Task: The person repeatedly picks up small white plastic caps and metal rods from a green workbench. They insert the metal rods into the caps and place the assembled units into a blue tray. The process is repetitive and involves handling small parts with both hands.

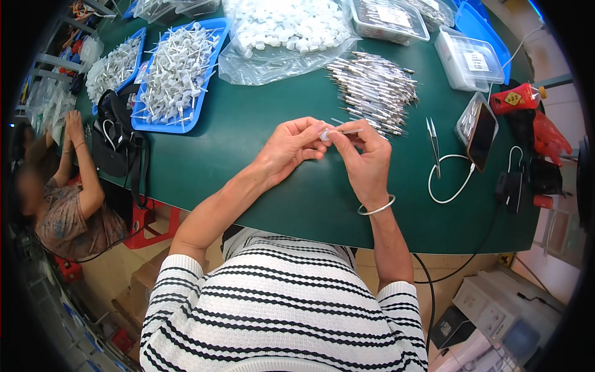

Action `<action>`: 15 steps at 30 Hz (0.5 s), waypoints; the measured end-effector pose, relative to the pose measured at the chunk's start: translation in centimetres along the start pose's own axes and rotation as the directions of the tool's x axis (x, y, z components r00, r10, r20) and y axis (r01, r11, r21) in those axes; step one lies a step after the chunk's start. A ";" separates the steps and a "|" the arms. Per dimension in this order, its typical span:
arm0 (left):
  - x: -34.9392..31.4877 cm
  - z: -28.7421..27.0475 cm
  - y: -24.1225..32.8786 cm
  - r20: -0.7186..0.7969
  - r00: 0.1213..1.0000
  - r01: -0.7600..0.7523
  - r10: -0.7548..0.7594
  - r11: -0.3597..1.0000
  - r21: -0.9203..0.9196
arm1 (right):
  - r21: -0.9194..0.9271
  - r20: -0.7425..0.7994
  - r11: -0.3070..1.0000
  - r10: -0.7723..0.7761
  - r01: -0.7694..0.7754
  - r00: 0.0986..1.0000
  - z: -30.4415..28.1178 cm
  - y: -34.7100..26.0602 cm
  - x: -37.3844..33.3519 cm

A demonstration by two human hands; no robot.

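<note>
Above the green table, my two hands meet at a small white plastic cap (324, 134). My left hand (286, 147) pinches the cap between thumb and index finger, with the other fingers curled below. In my right hand (367, 162) a thin metal rod (352, 131) is pinched, its near end at the cap; how far it goes in is hidden by the fingertips. Just beyond my right hand lies a heap of thin metal and white rods (374, 87). An open plastic bag of white caps (291, 31) sits farther back.
Blue trays (189, 126) of capped rods stand at the left beside a black bag (114, 139). Tweezers (434, 146), a white cable (431, 189), a phone (481, 137) and plastic boxes (466, 62) lie to the right. Another person (74, 204) sits at the far left.
</note>
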State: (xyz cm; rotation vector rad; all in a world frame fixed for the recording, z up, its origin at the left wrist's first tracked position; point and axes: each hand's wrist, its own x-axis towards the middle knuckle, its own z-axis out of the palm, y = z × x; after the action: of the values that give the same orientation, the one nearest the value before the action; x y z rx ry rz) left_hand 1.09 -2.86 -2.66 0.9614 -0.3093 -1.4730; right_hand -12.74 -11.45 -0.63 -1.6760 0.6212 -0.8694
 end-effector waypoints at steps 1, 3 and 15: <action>0.0 0.0 0.0 -0.004 1.000 -0.009 0.009 1.000 0.000 | -0.004 0.009 1.000 0.008 -0.008 1.000 0.0 0.2 -0.1; -0.1 0.0 0.0 -0.016 0.999 -0.034 0.034 0.999 0.020 | -0.012 0.029 1.000 0.024 -0.024 0.999 0.0 0.4 -0.1; -0.6 0.1 0.4 -0.025 0.956 -0.282 0.292 0.938 0.201 | -0.322 0.214 0.937 -0.064 0.133 0.975 -1.9 -2.5 0.7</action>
State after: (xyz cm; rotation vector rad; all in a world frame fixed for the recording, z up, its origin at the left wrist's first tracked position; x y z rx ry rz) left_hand 1.21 -2.43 -2.13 1.0626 -0.5401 -1.1617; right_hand -13.86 -12.43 2.17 -2.0899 0.5715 -0.6782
